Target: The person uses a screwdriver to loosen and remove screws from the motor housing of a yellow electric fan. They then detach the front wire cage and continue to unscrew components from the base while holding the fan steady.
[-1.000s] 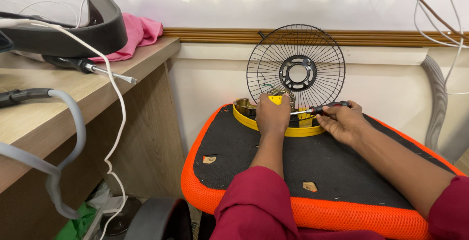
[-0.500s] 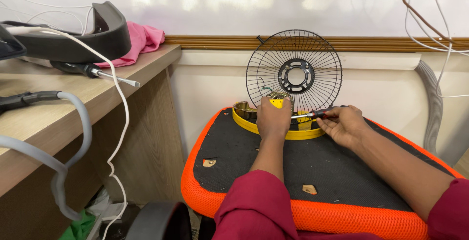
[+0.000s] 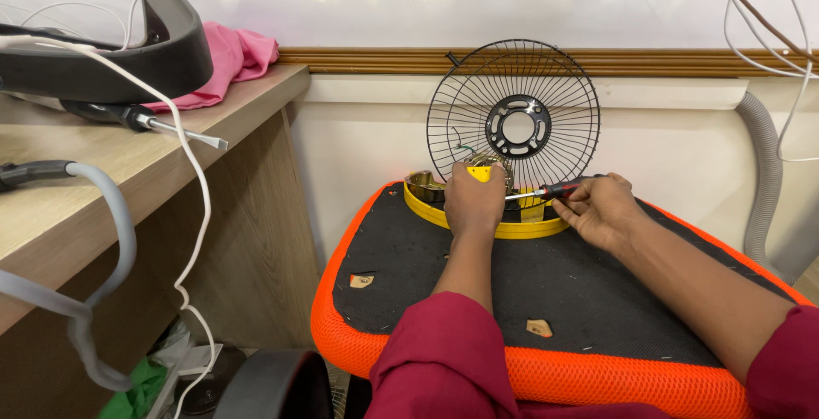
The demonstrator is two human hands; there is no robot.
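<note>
Screwdriver (image 3: 553, 189) with a dark, red-marked handle lies almost level in the right hand (image 3: 602, 209), which is clenched around the handle. Its long axis runs left to right across the view, metal shaft pointing left toward the small yellow part (image 3: 480, 173) at the foot of the fan. The left hand (image 3: 473, 201) is closed over that yellow part, gripping it from the near side, so the tip meets the work just beside the left fingers. Judging by this, a screw near the motor mount is being driven or loosened; the tip itself is too small to make out. A next move would call for keeping the shaft in line with the screw while the left hand steadies the part against turning.

Behind both hands the black wire fan guard (image 3: 514, 120) stands upright, facing the camera, seated in a yellow base ring (image 3: 512, 228). All of it rests on a black pad with an orange mesh rim (image 3: 409, 359). To the left, well apart, a wooden desk (image 3: 128, 180) carries a second screwdriver (image 3: 145, 120), a pink cloth (image 3: 239, 56) and a grey hose (image 3: 94, 189).
</note>
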